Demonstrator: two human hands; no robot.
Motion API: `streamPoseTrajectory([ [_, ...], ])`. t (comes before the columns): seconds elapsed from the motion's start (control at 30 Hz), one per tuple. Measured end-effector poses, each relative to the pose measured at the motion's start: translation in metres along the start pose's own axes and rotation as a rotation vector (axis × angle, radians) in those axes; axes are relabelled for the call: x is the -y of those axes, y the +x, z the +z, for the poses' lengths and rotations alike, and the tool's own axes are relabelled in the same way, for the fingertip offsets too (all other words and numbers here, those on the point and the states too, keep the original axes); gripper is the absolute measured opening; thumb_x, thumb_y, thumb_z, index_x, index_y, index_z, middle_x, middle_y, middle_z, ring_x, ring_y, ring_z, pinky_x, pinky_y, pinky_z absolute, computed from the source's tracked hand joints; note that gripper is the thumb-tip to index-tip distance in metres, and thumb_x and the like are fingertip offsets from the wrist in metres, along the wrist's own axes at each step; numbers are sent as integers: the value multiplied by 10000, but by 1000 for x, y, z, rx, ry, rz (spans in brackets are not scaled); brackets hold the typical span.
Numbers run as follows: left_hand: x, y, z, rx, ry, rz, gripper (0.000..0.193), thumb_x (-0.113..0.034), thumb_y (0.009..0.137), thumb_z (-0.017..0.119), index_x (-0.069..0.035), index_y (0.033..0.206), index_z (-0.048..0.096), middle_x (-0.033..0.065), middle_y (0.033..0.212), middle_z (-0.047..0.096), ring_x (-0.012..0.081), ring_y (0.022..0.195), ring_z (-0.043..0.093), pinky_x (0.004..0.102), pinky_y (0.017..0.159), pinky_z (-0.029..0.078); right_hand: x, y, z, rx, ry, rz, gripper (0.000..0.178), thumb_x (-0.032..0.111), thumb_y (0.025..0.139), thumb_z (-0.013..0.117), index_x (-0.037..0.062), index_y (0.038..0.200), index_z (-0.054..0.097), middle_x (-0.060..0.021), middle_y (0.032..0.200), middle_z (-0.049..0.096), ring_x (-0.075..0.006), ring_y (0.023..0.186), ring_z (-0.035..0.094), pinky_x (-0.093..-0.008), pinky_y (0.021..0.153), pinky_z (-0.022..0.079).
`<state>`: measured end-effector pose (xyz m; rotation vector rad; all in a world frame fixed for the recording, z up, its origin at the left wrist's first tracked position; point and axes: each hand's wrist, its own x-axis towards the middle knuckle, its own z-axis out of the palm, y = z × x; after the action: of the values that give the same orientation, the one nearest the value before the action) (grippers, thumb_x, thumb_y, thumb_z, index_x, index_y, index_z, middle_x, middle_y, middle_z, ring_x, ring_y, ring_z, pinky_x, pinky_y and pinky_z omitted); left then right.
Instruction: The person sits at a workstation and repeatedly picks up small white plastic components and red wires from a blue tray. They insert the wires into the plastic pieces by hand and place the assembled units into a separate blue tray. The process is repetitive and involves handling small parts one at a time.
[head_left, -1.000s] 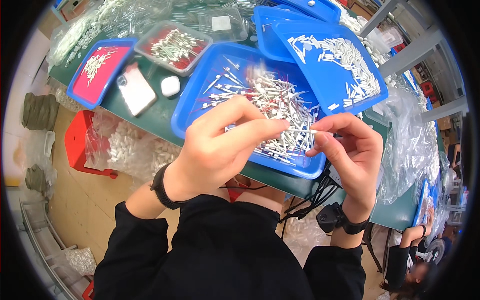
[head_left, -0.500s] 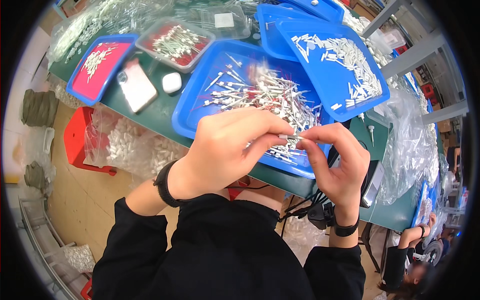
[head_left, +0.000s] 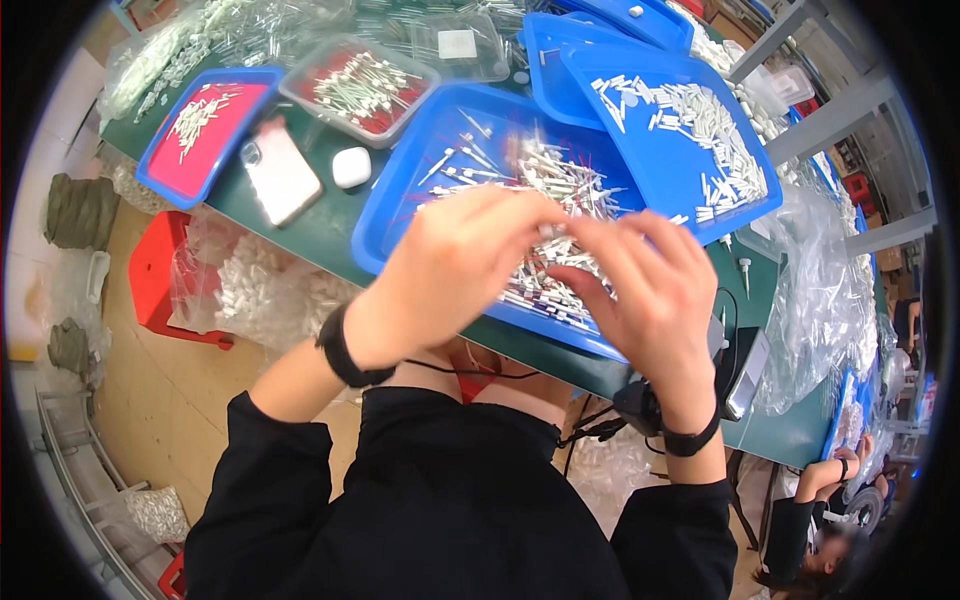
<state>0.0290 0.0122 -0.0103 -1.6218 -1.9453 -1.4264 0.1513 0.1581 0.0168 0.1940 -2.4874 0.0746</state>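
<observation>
Hands close together above the large blue tray (head_left: 450,108): your left hand (head_left: 460,255) has thumb and fingers pinched, though blur hides whether anything lies between; your right hand (head_left: 655,280) has its thumb apart from its index finger. Slender white pieces (head_left: 570,180) lie heaped in that tray. Advisably, you steady both wrists and grip one piece squarely. Obstructing your right side, a second blue tray (head_left: 650,160) overhangs the large one; leftward stand a clear box (head_left: 332,120), a phone (head_left: 280,178) and a rounded white case (head_left: 351,167).
</observation>
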Motion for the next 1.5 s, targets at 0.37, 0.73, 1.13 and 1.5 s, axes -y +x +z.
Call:
streamPoseTrajectory([
  [0.37,150,45,-93,199,570,-187,257,-84,820,630,-62,1076,646,151,1123,625,315,1007,594,368,873,467,-149,5,31,249,243,454,355,152,828,633,48,1166,600,-163,1152,620,-304,1055,592,-375,895,467],
  [0.73,165,54,-87,348,482,-285,148,-69,740,659,-42,882,693,142,831,681,293,779,654,357,714,507,-136,13,53,225,228,356,310,50,823,602,57,1132,631,-136,1037,665,-283,931,631,-347,832,497],
  [1.13,170,57,-95,276,387,-358,145,-111,763,690,-17,872,686,123,813,694,236,753,671,325,697,520,-146,18,57,287,-6,302,198,80,797,652,48,991,675,-112,865,675,-259,727,637,-346,692,504],
  [1.5,40,30,-91,-204,-484,-535,170,-156,923,587,-2,855,567,139,839,651,120,634,578,238,534,478,-94,9,-11,37,306,532,167,96,803,664,40,960,667,-69,803,658,-155,702,602,-280,620,476],
])
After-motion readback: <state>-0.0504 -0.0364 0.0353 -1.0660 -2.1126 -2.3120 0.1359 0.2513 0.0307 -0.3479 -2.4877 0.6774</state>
